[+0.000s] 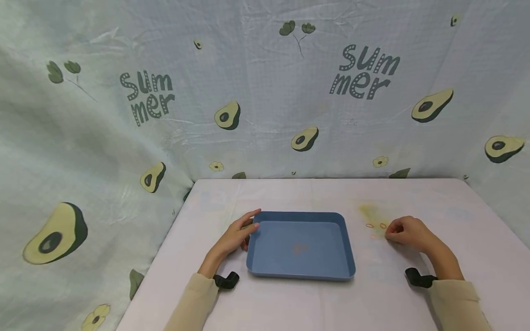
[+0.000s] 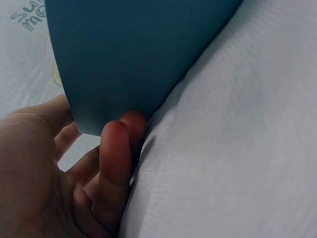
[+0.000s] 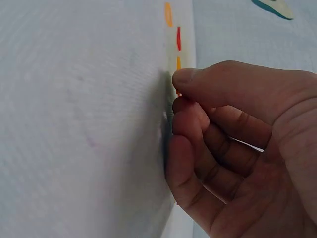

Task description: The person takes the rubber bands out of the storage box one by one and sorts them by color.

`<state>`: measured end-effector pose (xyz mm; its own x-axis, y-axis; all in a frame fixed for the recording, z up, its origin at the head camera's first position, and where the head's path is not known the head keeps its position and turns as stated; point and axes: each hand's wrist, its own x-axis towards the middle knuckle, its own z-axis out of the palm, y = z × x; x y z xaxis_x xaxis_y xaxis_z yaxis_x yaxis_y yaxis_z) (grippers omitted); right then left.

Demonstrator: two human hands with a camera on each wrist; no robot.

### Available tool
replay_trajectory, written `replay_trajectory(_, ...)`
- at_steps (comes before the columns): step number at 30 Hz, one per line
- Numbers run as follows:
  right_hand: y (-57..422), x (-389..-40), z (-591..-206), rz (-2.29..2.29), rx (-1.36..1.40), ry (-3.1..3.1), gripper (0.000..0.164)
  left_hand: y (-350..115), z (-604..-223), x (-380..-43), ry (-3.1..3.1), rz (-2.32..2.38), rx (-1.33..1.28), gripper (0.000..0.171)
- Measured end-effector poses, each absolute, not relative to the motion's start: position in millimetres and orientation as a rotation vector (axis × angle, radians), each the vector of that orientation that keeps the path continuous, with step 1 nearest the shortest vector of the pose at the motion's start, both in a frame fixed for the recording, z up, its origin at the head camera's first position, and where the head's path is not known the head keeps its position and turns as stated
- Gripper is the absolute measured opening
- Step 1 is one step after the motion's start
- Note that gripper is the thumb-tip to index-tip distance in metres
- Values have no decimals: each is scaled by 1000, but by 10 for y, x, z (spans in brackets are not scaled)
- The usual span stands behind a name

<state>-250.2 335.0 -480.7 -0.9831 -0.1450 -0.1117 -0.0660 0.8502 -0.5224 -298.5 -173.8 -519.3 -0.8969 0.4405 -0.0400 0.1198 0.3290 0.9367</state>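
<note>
A shallow blue tray [image 1: 275, 259] lies on the table with a few small orange loops [image 1: 301, 248] near its middle. My left hand [image 1: 233, 237] grips the tray's left side, thumb over the rim and fingers along the outside wall. To the right of the tray my right hand [image 1: 410, 232] is low at the tabletop, fingers curled. Between its thumb and index tips a thin red rubber band [image 3: 178, 92] shows in the right wrist view. Beside those fingertips lie two red rubber bands [image 1: 370, 225] and a fainter orange one [image 1: 374, 236].
The table [image 1: 290, 303] has a pale pink cover with a yellow stain [image 1: 370, 211] behind the rubber bands. A cloth [image 1: 265, 101] printed with avocados hangs behind and at the left. Dark wrist cameras [image 1: 227, 281] sit on both wrists.
</note>
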Motion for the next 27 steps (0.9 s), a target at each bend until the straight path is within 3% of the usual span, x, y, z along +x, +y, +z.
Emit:
replay_trajectory(14,3337,-2501,-4804,-786,-84,2871,12,-1749,-5174,-2984,2301,1574,521,56)
replay_trajectory(20,3346,-2484,-4803,-809,-95,2857,14,-1716,-4955,-2870,2280,1574,536,54)
replay_trajectory(27,3335,-2487,-4826,-776,-109,2882,12,-1743,-5167,-2978,2303,1576,507,56)
